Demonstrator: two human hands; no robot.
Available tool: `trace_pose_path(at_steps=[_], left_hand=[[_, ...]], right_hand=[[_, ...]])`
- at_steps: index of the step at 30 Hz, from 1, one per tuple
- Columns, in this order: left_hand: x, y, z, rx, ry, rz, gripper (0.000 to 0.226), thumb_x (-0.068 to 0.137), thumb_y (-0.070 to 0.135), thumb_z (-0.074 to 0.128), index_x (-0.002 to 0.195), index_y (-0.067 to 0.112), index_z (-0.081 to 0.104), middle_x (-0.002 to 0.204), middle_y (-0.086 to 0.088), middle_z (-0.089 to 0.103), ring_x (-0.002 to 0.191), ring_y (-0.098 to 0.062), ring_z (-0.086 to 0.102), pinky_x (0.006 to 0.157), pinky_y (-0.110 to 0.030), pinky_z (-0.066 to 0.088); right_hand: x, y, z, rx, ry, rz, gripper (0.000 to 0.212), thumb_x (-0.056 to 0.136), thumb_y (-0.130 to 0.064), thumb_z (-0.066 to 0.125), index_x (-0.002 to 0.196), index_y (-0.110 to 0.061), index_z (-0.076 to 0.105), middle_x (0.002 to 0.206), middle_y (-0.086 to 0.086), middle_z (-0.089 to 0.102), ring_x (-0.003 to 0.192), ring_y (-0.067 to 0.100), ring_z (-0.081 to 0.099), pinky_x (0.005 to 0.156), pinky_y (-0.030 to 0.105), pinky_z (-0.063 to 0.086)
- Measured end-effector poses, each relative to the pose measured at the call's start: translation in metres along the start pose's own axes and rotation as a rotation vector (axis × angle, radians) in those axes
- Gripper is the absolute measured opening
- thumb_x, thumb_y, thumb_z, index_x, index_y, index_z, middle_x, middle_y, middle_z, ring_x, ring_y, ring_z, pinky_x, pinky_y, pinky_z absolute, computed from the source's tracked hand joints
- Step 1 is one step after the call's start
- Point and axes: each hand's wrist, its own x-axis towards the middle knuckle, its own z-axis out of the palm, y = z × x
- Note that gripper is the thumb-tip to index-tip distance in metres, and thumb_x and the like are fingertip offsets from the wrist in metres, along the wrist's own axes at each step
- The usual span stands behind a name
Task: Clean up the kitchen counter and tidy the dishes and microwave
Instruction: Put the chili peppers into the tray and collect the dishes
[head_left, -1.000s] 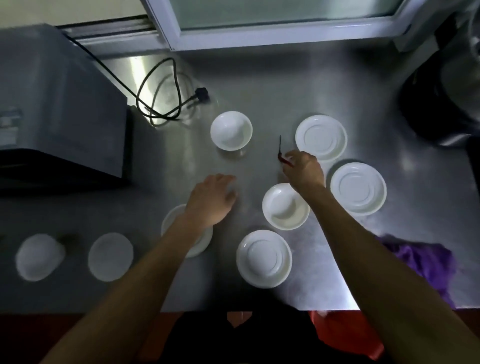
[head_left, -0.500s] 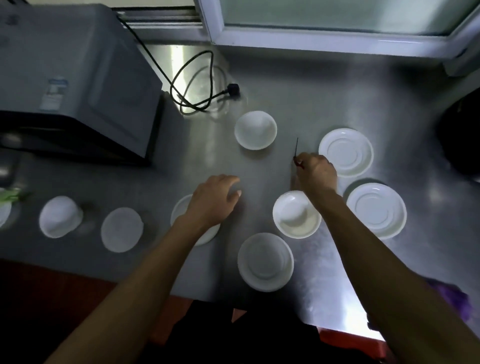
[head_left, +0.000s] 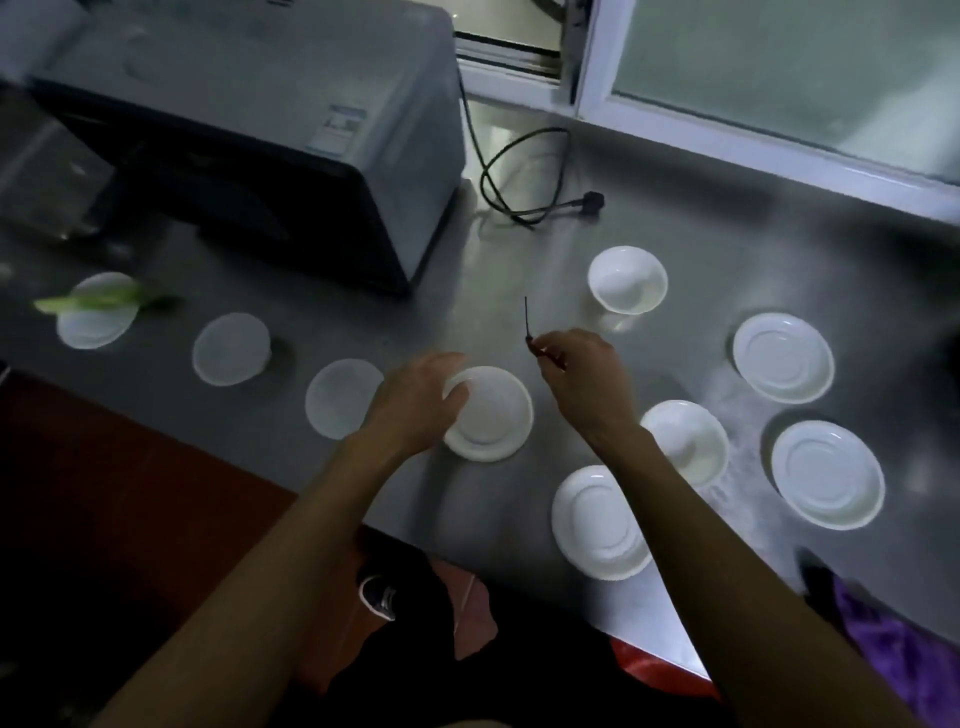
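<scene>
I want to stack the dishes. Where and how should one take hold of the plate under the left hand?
Grip the plate by its rim, probably from its left edge, where the left hand already rests. It lies flat on the counter, so thumb on top and fingertips under the raised lip.

Dim, cool-toned view, daylight from the frosted window (head_left: 779, 73) at top right, pale glare on the steel worktop (head_left: 519, 145) beneath it, white plates softly blurred, left edge smeared, straight lines bowed by wide-angle distortion, lower corners nearly black
</scene>
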Motion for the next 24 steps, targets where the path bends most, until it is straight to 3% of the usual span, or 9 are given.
trace_pose_path(at_steps=[4, 8, 12, 16, 19, 24], left_hand=[[-0.036, -0.064, -0.02, -0.064, 0.061, -0.051, 0.044, 0.099, 0.035, 0.052, 0.142, 0.025, 0.052, 0.147, 0.001, 0.051, 0.132, -0.022, 0.048, 0.106, -0.037, 0.04], [-0.075, -0.135, -0.047, -0.08, 0.128, -0.107, 0.046, 0.099, 0.038, 0.054, 0.143, 0.025, 0.05, 0.149, -0.003, 0.049, 0.134, -0.024, 0.045, 0.111, -0.039, 0.037], [-0.115, -0.203, -0.078, -0.084, 0.202, -0.151, 0.046, 0.099, 0.036, 0.055, 0.143, 0.022, 0.051, 0.148, -0.002, 0.05, 0.134, -0.024, 0.046, 0.111, -0.038, 0.036], [-0.157, -0.264, -0.107, -0.093, 0.277, -0.229, 0.045, 0.1, 0.038, 0.052, 0.143, 0.024, 0.05, 0.145, -0.003, 0.052, 0.129, -0.024, 0.049, 0.109, -0.042, 0.039], [-0.189, -0.301, -0.125, -0.114, 0.355, -0.297, 0.043, 0.1, 0.041, 0.051, 0.14, 0.025, 0.052, 0.14, 0.0, 0.056, 0.126, -0.022, 0.05, 0.107, -0.043, 0.041], [-0.239, -0.351, -0.135, -0.151, 0.447, -0.421, 0.044, 0.101, 0.04, 0.05, 0.142, 0.024, 0.049, 0.143, 0.002, 0.053, 0.128, -0.02, 0.049, 0.106, -0.042, 0.042]], right_hand=[[-0.008, -0.064, 0.043, 0.006, -0.063, -0.092, 0.02, 0.09, -0.016, 0.066, 0.107, -0.021, 0.075, 0.094, 0.001, 0.07, 0.091, 0.024, 0.062, 0.078, 0.039, 0.051], [-0.017, -0.135, 0.086, 0.005, -0.113, -0.206, 0.02, 0.093, -0.016, 0.066, 0.109, -0.021, 0.075, 0.098, 0.001, 0.071, 0.092, 0.022, 0.062, 0.08, 0.034, 0.048], [-0.022, -0.206, 0.13, -0.006, -0.166, -0.283, 0.022, 0.092, -0.017, 0.065, 0.11, -0.023, 0.074, 0.106, 0.0, 0.072, 0.096, 0.022, 0.063, 0.084, 0.038, 0.051], [-0.027, -0.274, 0.168, -0.035, -0.208, -0.425, 0.02, 0.09, -0.015, 0.066, 0.106, -0.021, 0.075, 0.099, 0.0, 0.072, 0.092, 0.021, 0.064, 0.079, 0.034, 0.049], [-0.029, -0.322, 0.193, -0.037, -0.249, -0.487, 0.021, 0.089, -0.014, 0.068, 0.107, -0.019, 0.075, 0.104, 0.002, 0.073, 0.094, 0.022, 0.066, 0.083, 0.039, 0.053], [-0.027, -0.39, 0.243, -0.024, -0.337, -0.613, 0.021, 0.089, -0.014, 0.068, 0.108, -0.02, 0.075, 0.102, -0.002, 0.072, 0.09, 0.016, 0.066, 0.082, 0.035, 0.055]])
